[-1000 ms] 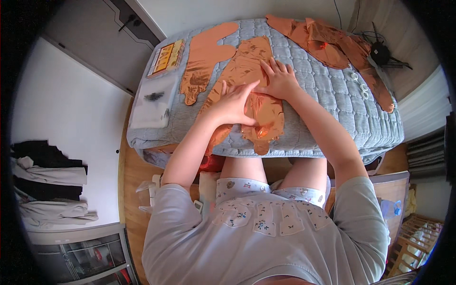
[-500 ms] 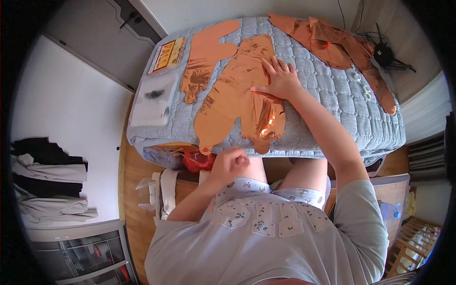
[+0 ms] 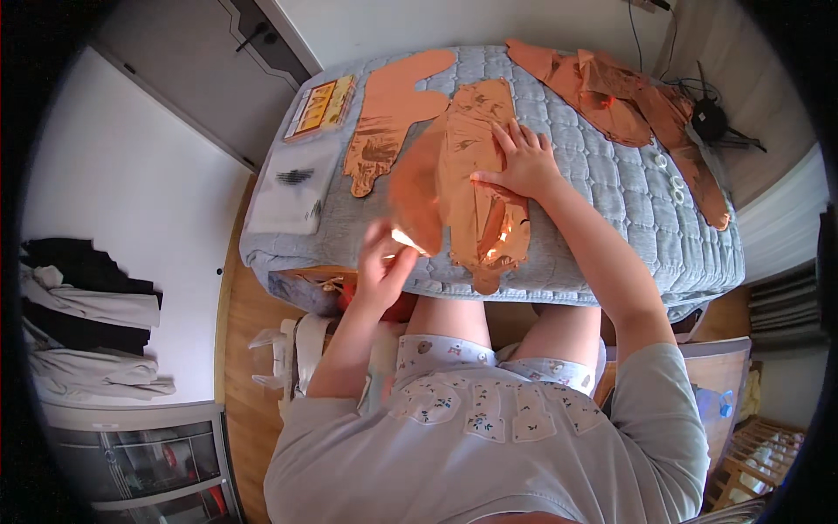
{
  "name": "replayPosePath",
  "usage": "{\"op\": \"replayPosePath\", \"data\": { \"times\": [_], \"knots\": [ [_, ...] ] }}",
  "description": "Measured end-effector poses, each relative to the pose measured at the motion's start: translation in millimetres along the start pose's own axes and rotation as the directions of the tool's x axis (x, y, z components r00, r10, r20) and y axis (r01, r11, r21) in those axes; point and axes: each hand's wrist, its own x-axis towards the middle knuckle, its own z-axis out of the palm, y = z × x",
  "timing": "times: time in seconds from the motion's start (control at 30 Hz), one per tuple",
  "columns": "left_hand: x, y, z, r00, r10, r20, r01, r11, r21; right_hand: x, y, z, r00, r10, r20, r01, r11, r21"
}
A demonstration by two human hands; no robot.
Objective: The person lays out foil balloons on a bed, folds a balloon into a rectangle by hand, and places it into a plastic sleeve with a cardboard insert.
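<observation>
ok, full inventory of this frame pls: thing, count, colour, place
quilted pad: 1, pale blue, covering the table
foil balloon pieces: several, copper-orange, flat on the pad; one under the hands, one to its left, a crumpled row at far right
flat packet: 1, yellow and red, far-left corner of the pad
clear bag: 1, whitish with dark marks, left edge of the pad
black cabled device: 1, far right
folded clothes: a pile, black, white, grey, left
left hand: lifting the near-left edge of the middle foil piece
right hand: pressed flat on that piece
</observation>
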Motion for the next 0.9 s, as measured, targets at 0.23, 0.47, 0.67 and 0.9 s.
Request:
{"op": "replayPosePath", "data": {
  "times": [0.23, 0.47, 0.67, 0.9],
  "knots": [
    [92.3, 52.8, 61.7, 0.575, 0.137, 0.806, -0.392, 0.912, 0.124, 4.5, 9.0, 7.7, 0.992, -0.073, 0.102, 0.092, 0.978, -0.189],
    [127.3, 4.4, 67.0, 0.604, -0.076, 0.793, 0.277, 0.953, -0.121, 7.1, 8.3, 23.9, 0.999, -0.032, 0.002, 0.032, 0.991, -0.132],
    [154.9, -45.9, 45.8, 0.706, 0.102, 0.701, -0.453, 0.826, 0.336, 4.4, 2.8, 16.6, 0.999, -0.017, -0.03, 0.015, 0.998, -0.063],
    [168.8, -50.8, 54.2, 0.544, 0.086, 0.835, -0.694, 0.605, 0.39, 4.6, 8.2, 19.3, 1.0, -0.02, -0.009, 0.02, 1.0, -0.01]
  ]
}}
